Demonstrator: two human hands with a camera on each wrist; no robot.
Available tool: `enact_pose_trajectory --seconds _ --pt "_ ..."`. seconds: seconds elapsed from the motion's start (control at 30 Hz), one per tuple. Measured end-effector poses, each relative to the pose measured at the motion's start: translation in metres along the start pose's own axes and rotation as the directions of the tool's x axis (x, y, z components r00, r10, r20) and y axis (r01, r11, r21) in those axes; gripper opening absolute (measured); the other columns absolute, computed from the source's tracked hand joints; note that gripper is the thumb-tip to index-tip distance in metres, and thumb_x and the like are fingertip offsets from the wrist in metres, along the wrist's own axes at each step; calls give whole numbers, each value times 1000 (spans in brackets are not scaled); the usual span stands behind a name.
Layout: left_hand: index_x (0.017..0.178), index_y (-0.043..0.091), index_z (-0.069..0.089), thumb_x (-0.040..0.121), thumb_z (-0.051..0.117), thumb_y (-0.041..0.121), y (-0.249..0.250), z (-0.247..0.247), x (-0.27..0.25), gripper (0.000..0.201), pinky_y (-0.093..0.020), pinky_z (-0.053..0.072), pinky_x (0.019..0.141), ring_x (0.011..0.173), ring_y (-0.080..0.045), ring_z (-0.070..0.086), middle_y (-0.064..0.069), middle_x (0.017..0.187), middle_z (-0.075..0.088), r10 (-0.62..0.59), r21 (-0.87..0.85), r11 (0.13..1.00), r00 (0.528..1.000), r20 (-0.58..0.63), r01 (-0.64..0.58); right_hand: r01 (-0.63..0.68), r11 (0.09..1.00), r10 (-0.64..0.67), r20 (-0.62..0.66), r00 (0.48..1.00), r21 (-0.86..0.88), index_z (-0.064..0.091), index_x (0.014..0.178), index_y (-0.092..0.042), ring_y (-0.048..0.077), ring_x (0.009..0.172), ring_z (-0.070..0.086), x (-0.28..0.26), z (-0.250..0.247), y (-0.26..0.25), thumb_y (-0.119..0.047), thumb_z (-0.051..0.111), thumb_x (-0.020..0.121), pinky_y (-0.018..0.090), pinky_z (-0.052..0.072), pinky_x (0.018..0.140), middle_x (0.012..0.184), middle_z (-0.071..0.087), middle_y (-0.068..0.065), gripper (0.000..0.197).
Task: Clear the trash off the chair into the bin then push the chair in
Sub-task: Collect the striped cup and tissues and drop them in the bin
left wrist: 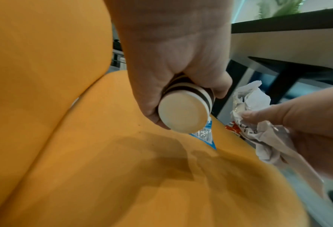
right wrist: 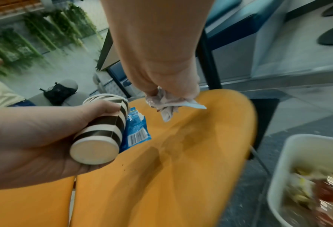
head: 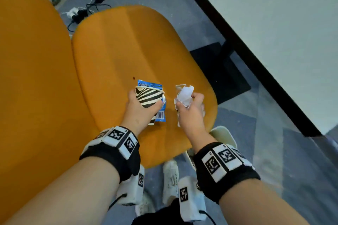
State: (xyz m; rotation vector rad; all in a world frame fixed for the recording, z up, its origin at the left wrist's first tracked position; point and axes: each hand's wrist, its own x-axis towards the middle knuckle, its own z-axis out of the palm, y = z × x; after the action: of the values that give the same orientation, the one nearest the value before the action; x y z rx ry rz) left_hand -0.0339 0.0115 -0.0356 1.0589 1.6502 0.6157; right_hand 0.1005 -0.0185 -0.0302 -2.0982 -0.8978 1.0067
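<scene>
My left hand [head: 140,107] grips a black-and-white striped paper cup [head: 149,97] together with a blue snack wrapper [head: 161,113] above the orange chair seat [head: 128,51]. The cup's pale base [left wrist: 183,112] faces the left wrist camera, and the blue wrapper [right wrist: 136,130] hangs beside the cup [right wrist: 105,130] in the right wrist view. My right hand [head: 192,109] clutches crumpled white paper and wrappers [head: 183,94], seen also as a bunched wad [left wrist: 258,116] with some red print. Both hands hover over the seat's front part. A small dark crumb [head: 134,78] lies on the seat.
A white bin [right wrist: 289,153] holding trash stands at the lower right of the chair; its rim [head: 223,133] peeks past the seat. The orange backrest [head: 33,78] rises at left. A white table with black edge [head: 256,51] runs along the right. Cables and a power strip [head: 78,14] lie on the floor.
</scene>
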Motion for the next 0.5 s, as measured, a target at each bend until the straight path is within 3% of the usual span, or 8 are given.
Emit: enact_pose_trajectory --seconds 0.07,0.17,0.2,0.23,0.27,0.33,0.5 --pt "131 20 29 74 72 22 1 23 -24 71 -28 50 77 105 -20 58 -4 117 55 30 16 999 997 74 -31 -59 997 61 -48 997 40 35 126 -15 33 119 43 -17 -19 24 -23 59 90 43 37 102 130 46 14 45" --pt "132 19 30 72 70 17 1 64 -56 72 -14 48 60 99 -16 58 0 109 55 59 61 996 978 201 -73 -158 979 172 -104 980 129 35 123 -16 33 117 48 -36 -50 61 -23 63 87 51 40 102 127 50 14 46" --pt "132 20 31 67 71 23 0 81 -68 77 -17 52 63 101 -17 58 -2 112 54 53 95 992 969 243 -78 -185 971 205 -125 971 151 36 122 -15 32 118 48 -42 -64 77 -23 63 87 50 39 103 127 51 14 45" --pt "132 24 31 58 70 29 -2 98 -79 84 -25 56 72 104 -20 58 -4 117 54 57 128 987 960 273 -94 -199 966 224 -147 964 166 37 123 -14 31 119 46 -47 -78 93 -22 63 87 49 38 104 128 50 13 45" --pt "132 27 31 50 68 35 -5 115 -90 90 -34 56 83 107 -21 57 -6 121 53 55 158 982 952 302 -107 -210 961 240 -166 957 178 37 123 -12 31 120 44 -52 -93 109 -20 63 88 47 36 105 128 49 13 45" --pt "131 31 31 43 67 38 -13 150 -111 96 -44 54 92 108 -21 58 -5 123 53 50 199 971 926 373 -133 -235 950 277 -210 938 204 39 122 -11 31 119 43 -65 -124 142 -17 62 88 46 37 103 129 48 12 41" --pt "134 19 32 57 71 27 -38 221 -162 87 -43 43 103 115 -21 50 -6 128 47 36 368 911 923 382 -188 -281 926 350 -292 890 252 42 117 -9 32 114 50 -92 -176 221 -18 65 86 45 36 102 122 57 14 40"
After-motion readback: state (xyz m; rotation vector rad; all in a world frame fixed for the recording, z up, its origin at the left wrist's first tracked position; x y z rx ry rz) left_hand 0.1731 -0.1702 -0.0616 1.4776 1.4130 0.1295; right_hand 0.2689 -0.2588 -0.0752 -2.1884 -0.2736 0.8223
